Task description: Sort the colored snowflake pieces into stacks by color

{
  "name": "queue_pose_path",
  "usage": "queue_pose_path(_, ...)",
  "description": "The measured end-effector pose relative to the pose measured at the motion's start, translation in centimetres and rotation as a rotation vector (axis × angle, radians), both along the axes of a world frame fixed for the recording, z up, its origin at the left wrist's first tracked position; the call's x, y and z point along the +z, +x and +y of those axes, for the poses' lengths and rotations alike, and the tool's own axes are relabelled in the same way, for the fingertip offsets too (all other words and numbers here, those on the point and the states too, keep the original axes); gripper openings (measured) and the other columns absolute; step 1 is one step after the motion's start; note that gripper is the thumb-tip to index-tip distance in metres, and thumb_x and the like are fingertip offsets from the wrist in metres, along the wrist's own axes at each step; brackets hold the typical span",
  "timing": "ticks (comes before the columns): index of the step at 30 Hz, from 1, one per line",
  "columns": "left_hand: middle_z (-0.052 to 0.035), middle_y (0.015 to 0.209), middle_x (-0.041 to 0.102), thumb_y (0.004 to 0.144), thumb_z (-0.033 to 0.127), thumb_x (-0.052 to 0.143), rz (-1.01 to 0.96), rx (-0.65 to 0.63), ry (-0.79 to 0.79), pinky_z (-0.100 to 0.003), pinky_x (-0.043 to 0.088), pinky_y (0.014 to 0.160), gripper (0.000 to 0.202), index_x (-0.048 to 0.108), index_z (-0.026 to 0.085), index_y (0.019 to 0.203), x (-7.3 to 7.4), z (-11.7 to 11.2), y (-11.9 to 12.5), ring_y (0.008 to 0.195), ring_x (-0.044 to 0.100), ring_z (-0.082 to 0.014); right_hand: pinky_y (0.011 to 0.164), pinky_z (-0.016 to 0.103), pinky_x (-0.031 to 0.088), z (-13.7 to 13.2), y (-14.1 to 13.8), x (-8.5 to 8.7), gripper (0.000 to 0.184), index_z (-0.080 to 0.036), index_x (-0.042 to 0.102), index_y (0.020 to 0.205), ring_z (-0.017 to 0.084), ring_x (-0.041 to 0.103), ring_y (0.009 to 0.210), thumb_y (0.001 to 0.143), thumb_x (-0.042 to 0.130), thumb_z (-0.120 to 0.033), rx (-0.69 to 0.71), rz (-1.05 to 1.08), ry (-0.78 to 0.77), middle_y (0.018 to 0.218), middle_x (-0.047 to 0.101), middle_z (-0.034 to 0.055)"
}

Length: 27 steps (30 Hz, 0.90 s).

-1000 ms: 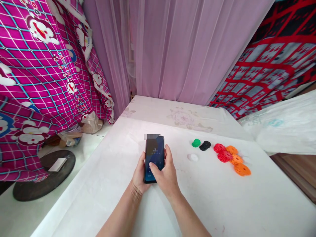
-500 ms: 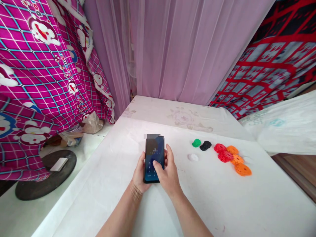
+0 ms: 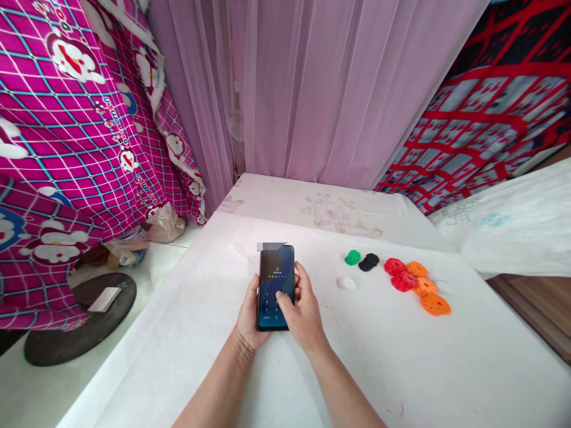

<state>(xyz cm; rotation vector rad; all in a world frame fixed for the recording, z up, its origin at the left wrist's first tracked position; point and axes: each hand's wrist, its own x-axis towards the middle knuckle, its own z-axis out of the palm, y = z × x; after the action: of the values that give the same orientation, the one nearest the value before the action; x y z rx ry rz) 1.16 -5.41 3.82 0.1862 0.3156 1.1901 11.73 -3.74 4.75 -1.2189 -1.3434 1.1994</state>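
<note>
A dark smartphone (image 3: 274, 276) with a lit keypad screen is held over the white table (image 3: 401, 356). My left hand (image 3: 248, 318) wraps round its lower left edge. My right hand (image 3: 303, 312) cups the right side, with the thumb pressed on the keypad. To the right on the table lie small flat toothed discs: a green one (image 3: 352, 257), a black one (image 3: 369, 261), a white one (image 3: 347, 283), red ones (image 3: 400, 274) and orange ones (image 3: 428, 294).
A pink curtain (image 3: 312, 89) hangs behind the table. Pink cartoon fabric (image 3: 75, 119) hangs at the left, red-patterned fabric (image 3: 486, 119) at the right. A dark round plate (image 3: 66, 333) with a white card lies on the floor at the left. A white bag (image 3: 517, 232) sits at the right.
My right thumb has shifted slightly up and right across the phone's keypad. The phone and left hand stay almost still. The discs have not moved.
</note>
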Motion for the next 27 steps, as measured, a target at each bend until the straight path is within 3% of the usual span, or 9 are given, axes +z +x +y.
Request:
queue_pose_path(9, -0.0194, 0.119, 0.065, 0.088, 0.056, 0.042, -0.031, -0.005, 0.016, -0.046, 0.038, 0.103, 0.066, 0.051, 0.006, 0.131, -0.4, 0.1, -0.1, 0.111, 0.060, -0.0324, 0.078, 0.028, 0.053, 0.3, 0.7, 0.1, 0.059, -0.021, 0.039, 0.134, 0.014, 0.062, 0.082, 0.077, 0.055, -0.024, 0.055, 0.065, 0.010, 0.102, 0.065, 0.0017)
queue_pose_path(27, -0.0161, 0.109, 0.070, 0.090, 0.052, 0.041, -0.032, 0.030, -0.041, -0.043, 0.039, 0.102, 0.059, 0.058, 0.007, 0.123, -1.1, 0.1, -0.5, 0.107, 0.063, -0.0298, 0.074, 0.027, 0.051, 0.6, 1.2, 0.3, 0.056, -0.020, 0.046, 0.130, 0.013, 0.059, 0.079, 0.075, 0.057, -0.024, 0.078, 0.137, -0.004, 0.097, 0.064, 0.0019)
